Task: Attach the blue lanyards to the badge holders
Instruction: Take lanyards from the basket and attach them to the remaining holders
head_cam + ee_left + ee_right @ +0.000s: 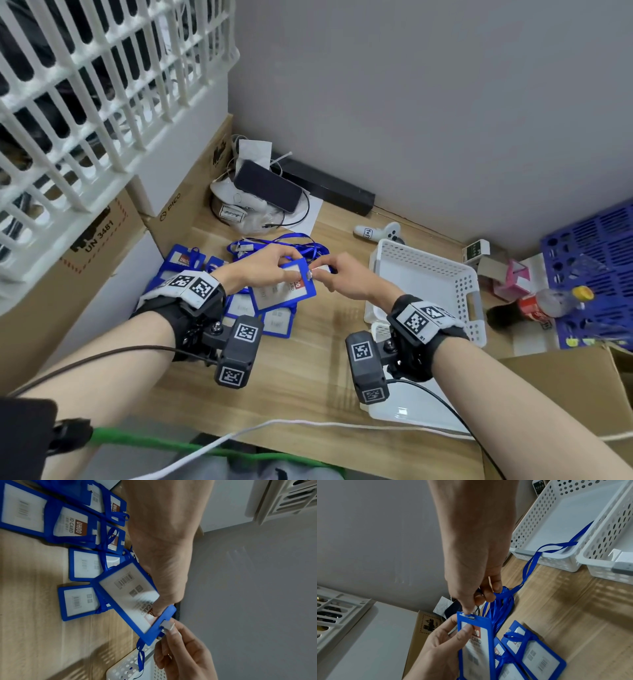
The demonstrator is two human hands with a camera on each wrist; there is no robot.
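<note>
My left hand (291, 270) holds a blue badge holder (284, 289) up off the wooden table, thumb on its clear face. In the left wrist view the badge holder (130, 599) tilts, its slotted top edge towards my right hand (171, 632). My right hand (320, 272) pinches the white lanyard clip (167, 626) at that slot. A blue lanyard ribbon (530, 563) trails from my right hand (471, 609) into the white basket (544, 561). More blue lanyards (274, 245) lie bunched behind the hands. Several other badge holders (274, 322) lie under my left wrist.
A white perforated basket (459, 284) stands right of the hands, a smaller one in front of it. Cardboard boxes (102, 240) and a white lattice crate (85, 85) wall the left side. A phone (267, 185) lies at the back; a soda bottle (541, 305) and blue crate (596, 246) at right.
</note>
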